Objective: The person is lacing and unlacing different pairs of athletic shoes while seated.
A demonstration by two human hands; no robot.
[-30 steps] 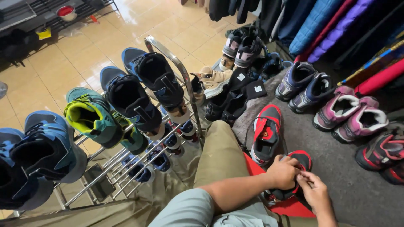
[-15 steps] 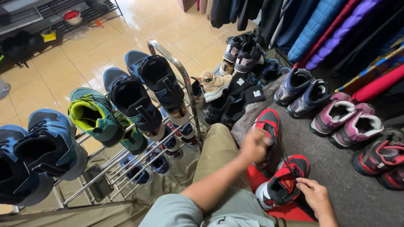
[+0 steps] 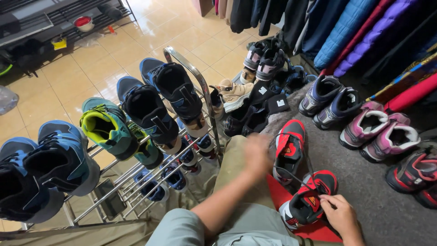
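Note:
Two red and black shoes lie on a grey mat in front of me. The near shoe (image 3: pixel 308 200) sits by my knee, and my right hand (image 3: pixel 340 215) pinches its tongue and laces. From it a black lace (image 3: pixel 287 175) runs up to my left hand (image 3: pixel 256 154), which is blurred and raised beside the far red shoe (image 3: pixel 288 148). My left fingers look closed on the lace end, though the blur hides the grip. My khaki trouser leg (image 3: pixel 236 166) lies under the left forearm.
A metal shoe rack (image 3: pixel 207 98) on the left carries several blue, black and green shoes. Pink, purple and grey shoes line the mat (image 3: pixel 364 177) on the right. Jackets hang along the top right. Tan floor tiles spread beyond the rack.
My left hand left the near shoe and swept up and left, drawing the lace out. The near shoe has tipped onto its side while my right hand stays on it.

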